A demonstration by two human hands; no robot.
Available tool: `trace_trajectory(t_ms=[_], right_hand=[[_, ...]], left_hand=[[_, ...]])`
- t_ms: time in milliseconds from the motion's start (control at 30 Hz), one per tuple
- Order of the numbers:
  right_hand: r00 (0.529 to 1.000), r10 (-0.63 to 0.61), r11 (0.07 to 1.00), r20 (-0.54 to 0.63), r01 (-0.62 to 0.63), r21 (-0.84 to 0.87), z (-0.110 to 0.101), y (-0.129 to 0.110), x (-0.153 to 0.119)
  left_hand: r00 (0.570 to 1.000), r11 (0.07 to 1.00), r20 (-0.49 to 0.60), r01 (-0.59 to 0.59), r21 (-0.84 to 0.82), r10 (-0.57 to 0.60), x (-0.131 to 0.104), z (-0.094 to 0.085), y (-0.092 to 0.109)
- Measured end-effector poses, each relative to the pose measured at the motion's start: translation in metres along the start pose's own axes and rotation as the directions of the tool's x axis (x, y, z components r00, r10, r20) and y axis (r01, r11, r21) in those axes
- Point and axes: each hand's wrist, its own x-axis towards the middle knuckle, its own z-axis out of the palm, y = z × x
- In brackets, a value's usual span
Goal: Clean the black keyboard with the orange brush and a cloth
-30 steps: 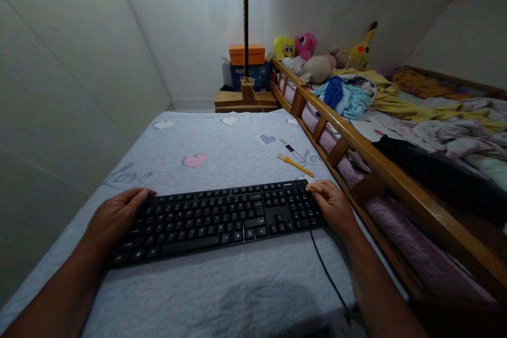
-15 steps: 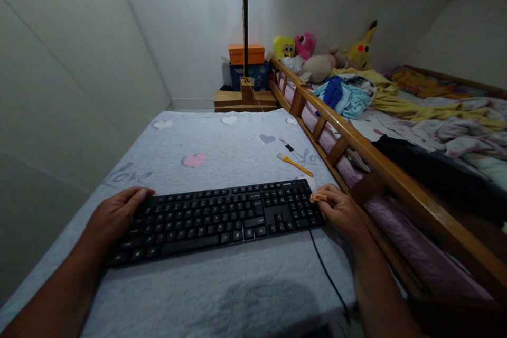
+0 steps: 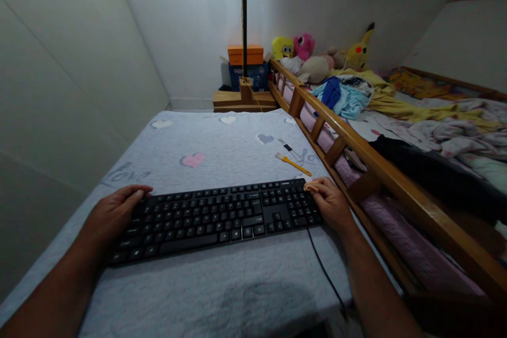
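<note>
A black computer keyboard (image 3: 222, 216) lies on the pale blue bedspread (image 3: 190, 296), slightly slanted. Its left end is gripped by my left hand (image 3: 113, 216), thumb on top and the other fingers partly hidden. At the upper right corner, by the number keys, my right hand (image 3: 330, 205) is closed on a small peach-coloured piece of cloth (image 3: 311, 186), pressed against the keyboard's edge. From the near right side a black cable (image 3: 325, 273) runs towards me.
Beyond the keyboard lie a yellow-handled brush (image 3: 295, 165) and a thin wire tool with a black middle (image 3: 288, 147). A wooden bed rail (image 3: 358, 140) runs along the right. Boxes (image 3: 245, 55) and a wooden stand (image 3: 227, 98) are at the far end.
My right hand has shifted left and slightly up with the cloth, onto the keyboard's upper right corner. My left hand keeps its place at the left end.
</note>
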Motion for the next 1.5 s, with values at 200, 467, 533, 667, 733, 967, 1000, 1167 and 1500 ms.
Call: trace_trajectory(t_ms=[200, 467, 533, 667, 733, 967, 1000, 1167, 1500], right_hand=[[0.999, 0.034, 0.999, 0.025, -0.035, 0.038, -0.006, -0.006, -0.007], [0.994, 0.061, 0.996, 0.093, -0.067, 0.055, -0.013, -0.008, -0.014], [0.990, 0.071, 0.996, 0.119, -0.078, 0.049, -0.016, -0.008, -0.015], [0.993, 0.059, 0.995, 0.099, -0.067, 0.073, -0.016, -0.009, -0.014], [0.999, 0.024, 0.996, 0.039, -0.028, 0.086, -0.013, -0.009, -0.011], [0.997, -0.061, 0.997, -0.055, 0.063, 0.052, 0.003, -0.005, 0.001], [0.997, -0.062, 0.997, -0.049, 0.064, 0.043, 0.003, -0.004, 0.001], [0.999, -0.036, 0.999, -0.012, 0.037, 0.030, -0.001, -0.002, -0.002], [0.993, 0.060, 0.994, 0.100, -0.069, 0.083, -0.013, -0.011, -0.015]], left_hand=[[1.000, 1.000, 0.006, 0.001, -0.027, -0.001, -0.001, 0.000, 0.001], [1.000, 1.000, 0.017, 0.025, -0.015, -0.024, 0.000, 0.000, -0.001], [0.999, 0.999, 0.024, 0.028, -0.030, -0.027, 0.000, 0.000, -0.002], [1.000, 1.000, 0.016, 0.001, -0.004, -0.001, 0.001, 0.000, -0.002], [1.000, 1.000, 0.019, -0.010, 0.013, 0.010, 0.002, -0.001, -0.003], [1.000, 1.000, 0.018, -0.007, 0.018, 0.007, 0.001, 0.000, -0.003], [1.000, 1.000, 0.019, -0.009, 0.024, 0.008, 0.001, 0.000, -0.003], [0.999, 1.000, 0.027, 0.018, 0.001, -0.018, -0.002, 0.000, 0.003], [1.000, 1.000, 0.018, -0.015, 0.002, 0.015, 0.000, 0.000, -0.002]])
